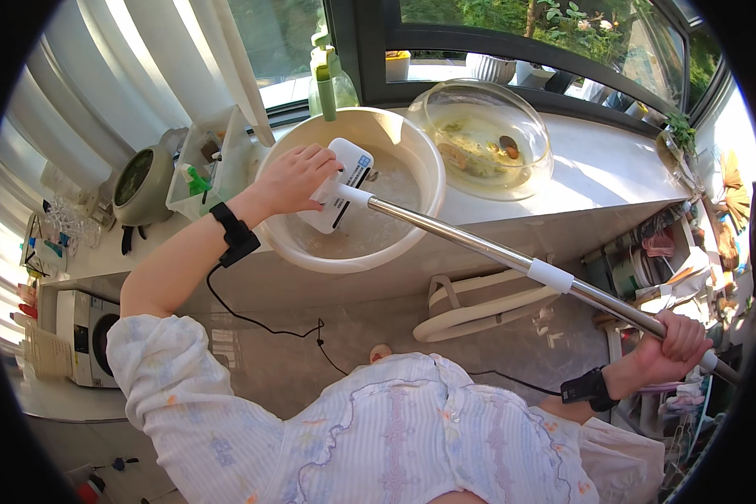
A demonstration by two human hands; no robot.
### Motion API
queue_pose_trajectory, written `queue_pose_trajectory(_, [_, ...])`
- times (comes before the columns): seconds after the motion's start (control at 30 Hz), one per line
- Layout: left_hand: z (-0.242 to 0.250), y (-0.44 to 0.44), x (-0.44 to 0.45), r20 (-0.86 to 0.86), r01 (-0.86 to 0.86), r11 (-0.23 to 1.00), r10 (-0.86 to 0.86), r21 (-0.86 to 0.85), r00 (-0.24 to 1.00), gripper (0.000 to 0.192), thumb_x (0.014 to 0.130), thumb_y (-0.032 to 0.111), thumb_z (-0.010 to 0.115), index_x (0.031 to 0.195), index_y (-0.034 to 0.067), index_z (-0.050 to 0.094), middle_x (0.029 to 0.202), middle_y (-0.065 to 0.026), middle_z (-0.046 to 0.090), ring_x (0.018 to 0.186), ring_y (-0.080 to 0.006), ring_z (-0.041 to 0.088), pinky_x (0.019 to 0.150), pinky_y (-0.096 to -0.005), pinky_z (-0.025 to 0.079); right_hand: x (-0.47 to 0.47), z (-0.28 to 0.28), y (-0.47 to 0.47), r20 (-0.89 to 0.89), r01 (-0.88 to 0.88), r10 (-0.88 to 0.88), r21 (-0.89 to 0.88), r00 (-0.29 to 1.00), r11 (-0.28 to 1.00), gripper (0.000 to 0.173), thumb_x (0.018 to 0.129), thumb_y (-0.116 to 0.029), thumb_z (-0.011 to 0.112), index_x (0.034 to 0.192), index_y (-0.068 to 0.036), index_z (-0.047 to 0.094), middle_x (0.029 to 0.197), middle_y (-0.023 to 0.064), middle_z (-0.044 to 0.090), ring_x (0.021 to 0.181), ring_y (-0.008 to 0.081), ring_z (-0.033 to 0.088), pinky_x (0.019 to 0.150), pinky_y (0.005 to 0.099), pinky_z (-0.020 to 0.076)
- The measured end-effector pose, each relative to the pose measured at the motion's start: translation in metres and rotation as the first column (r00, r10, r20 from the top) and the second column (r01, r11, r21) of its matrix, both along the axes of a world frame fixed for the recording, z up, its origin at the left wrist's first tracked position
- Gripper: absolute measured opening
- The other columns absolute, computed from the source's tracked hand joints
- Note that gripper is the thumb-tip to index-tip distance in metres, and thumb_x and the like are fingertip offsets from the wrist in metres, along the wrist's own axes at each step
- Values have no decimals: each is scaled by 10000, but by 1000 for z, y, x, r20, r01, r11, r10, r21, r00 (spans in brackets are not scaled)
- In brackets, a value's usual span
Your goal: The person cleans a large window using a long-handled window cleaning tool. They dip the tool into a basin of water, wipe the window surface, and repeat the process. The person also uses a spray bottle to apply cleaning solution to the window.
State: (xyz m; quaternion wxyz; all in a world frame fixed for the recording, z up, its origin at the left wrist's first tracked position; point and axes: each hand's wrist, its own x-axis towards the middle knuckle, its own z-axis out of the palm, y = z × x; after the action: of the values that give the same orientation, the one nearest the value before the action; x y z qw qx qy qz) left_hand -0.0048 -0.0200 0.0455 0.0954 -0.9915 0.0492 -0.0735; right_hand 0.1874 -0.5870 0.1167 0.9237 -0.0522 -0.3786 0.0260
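My left hand grips the white rectangular head of a long-handled cleaning tool, fingers over its upper face and thumb lower down. The head bears printed writing and a blue label. It is tilted over a cream plastic basin that holds cloudy water; its underside is hidden. From the head, a shiny metal pole with a white collar runs down to the right. Near its far end my right hand is wrapped around it. Both wrists wear black straps with cables.
A glass bowl with greenish water stands right of the basin on the white counter. Behind is a green pump bottle. A clear bin and round pot sit left. A folded tub leans below the counter; crowded shelves stand right.
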Motion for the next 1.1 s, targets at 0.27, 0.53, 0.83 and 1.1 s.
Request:
queue_pose_trajectory(0.27, [2,1,5,-28,113,991,-111,71,993,702,658,364,895,1238,95,606,1192,-30,613,1166,-212,558,1034,-359,422,4,-5,1,-40,-25,26,6,999,1000,469,994,-113,577,584,-172,359,486,-60,342,373,49,275,412,206,249])
queue_pose_trajectory(0.53, [5,-7,4,93,-94,995,92,22,991,1018,633,415,905,1484,136,422,1321,-63,546,1265,-260,478,1122,-395,344,10,-8,-9,-2,26,-26,-20,1000,999,478,990,-127,588,581,-181,347,490,-64,345,383,48,280,425,207,253])
queue_pose_trajectory(0.83, [26,-15,-7,247,-155,980,182,-123,952,1075,602,489,910,1509,211,404,1379,-38,483,1310,-270,411,1141,-444,287,22,-21,-34,-80,74,-76,-33,994,997,492,1017,-110,508,570,-183,315,500,-57,314,432,68,269,468,229,250])
queue_pose_trajectory(1.1, [37,-20,-8,140,-240,946,274,-217,952,1053,589,432,930,1505,263,439,1390,-35,471,1355,-279,362,1167,-467,228,32,-32,-41,-211,70,-78,-49,974,996,492,1032,-121,489,580,-179,303,526,-48,292,472,82,274,503,244,271])
